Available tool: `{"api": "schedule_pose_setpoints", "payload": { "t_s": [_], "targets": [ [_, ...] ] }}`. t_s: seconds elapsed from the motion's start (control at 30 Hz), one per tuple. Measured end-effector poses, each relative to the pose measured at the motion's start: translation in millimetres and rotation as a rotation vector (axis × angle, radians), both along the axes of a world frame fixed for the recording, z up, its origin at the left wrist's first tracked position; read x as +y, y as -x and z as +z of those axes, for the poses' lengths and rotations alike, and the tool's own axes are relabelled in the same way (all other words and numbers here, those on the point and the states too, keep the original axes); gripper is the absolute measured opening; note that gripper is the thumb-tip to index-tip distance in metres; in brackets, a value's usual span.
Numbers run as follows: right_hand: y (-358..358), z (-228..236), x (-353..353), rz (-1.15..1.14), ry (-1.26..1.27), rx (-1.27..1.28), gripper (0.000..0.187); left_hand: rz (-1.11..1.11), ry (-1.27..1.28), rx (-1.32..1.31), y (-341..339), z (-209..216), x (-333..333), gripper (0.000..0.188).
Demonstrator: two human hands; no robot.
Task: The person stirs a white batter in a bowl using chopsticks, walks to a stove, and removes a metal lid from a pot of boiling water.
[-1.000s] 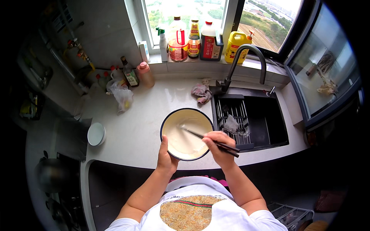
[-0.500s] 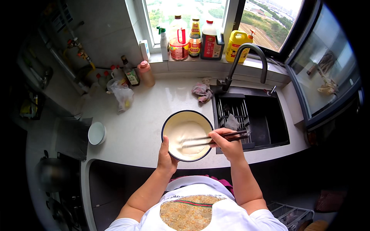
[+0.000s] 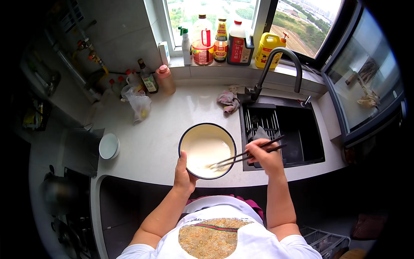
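Observation:
A round bowl [image 3: 184, 137] with a dark rim and cream inside stands at the counter's front edge. My left hand [image 3: 184, 175] grips its left side, thumb up along the rim and the fingers hidden beneath. Pale, smooth batter-like liquid [image 3: 207, 151] covers the bowl's bottom. My right hand [image 3: 266, 157] is closed round a pair of dark chopsticks [image 3: 241, 158], to the right of the bowl and in front of the sink. Their light, whitish tips reach over the bowl's right rim into the liquid near its lower side.
A black sink [image 3: 300, 138] with a rack and a dark faucet [image 3: 280, 51] lies right of the bowl. A crumpled cloth [image 3: 228, 101] lies behind. A small white bowl [image 3: 109, 146] stands left. Several bottles line the windowsill, among them a yellow pump bottle [image 3: 268, 49]. A plastic bag [image 3: 140, 105] lies back left.
My right hand has moved right and slightly up, away from the bowl's rim. The chopsticks now slant more steeply, their tips lower in the bowl. The bowl has shifted slightly left.

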State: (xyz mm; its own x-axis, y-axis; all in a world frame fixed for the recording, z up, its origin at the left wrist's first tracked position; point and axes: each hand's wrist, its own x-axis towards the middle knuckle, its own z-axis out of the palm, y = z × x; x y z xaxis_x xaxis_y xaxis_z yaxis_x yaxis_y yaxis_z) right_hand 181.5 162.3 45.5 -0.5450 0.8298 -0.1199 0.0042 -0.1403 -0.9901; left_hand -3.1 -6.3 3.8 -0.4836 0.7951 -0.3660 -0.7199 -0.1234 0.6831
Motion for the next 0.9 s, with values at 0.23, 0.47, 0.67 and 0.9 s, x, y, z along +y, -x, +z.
{"api": "schedule_pose_setpoints", "payload": {
  "t_s": [0.23, 0.47, 0.67, 0.9],
  "targets": [
    [17.5, 0.1, -21.4, -0.005, -0.146, 0.079, 0.012, -0.052, 0.018, 0.0, -9.9, 1.6, 5.3, 0.073],
    [2.4, 2.4, -0.5, -0.227, -0.144, 0.04, 0.009, -0.066, 0.003, 0.025, -3.5, 0.6, 1.2, 0.074],
    [4.8, -2.1, -9.7, 0.075, -0.051, 0.061, 0.008, -0.061, -0.023, 0.006, -9.2, 2.6, 6.1, 0.073],
    [7.7, 0.8, -0.1, -0.245, -0.204, 0.12, 0.01, -0.097, 0.003, 0.016, -11.2, 6.6, 4.3, 0.072]
  ]
}}
